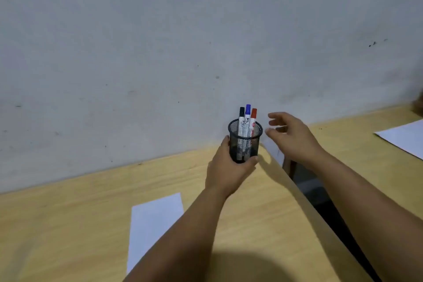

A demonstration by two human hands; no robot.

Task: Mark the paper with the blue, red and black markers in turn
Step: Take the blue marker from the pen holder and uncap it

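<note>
A black mesh pen holder (245,142) stands at the far corner of the wooden table, near the wall. Upright in it are a black marker (241,121), a blue marker (247,119) and a red marker (253,121), caps up. My left hand (229,167) is wrapped around the holder's lower part. To the right of the markers my right hand (290,135) hovers with fingers spread, touching nothing. A white sheet of paper (153,224) lies on the table at lower left, partly hidden by my left forearm.
The wooden table (68,224) ends at a right edge running diagonally from the holder toward the bottom. A dark gap (320,201) separates it from a second table (354,144) with another white sheet (405,139). A grey wall (160,52) stands behind.
</note>
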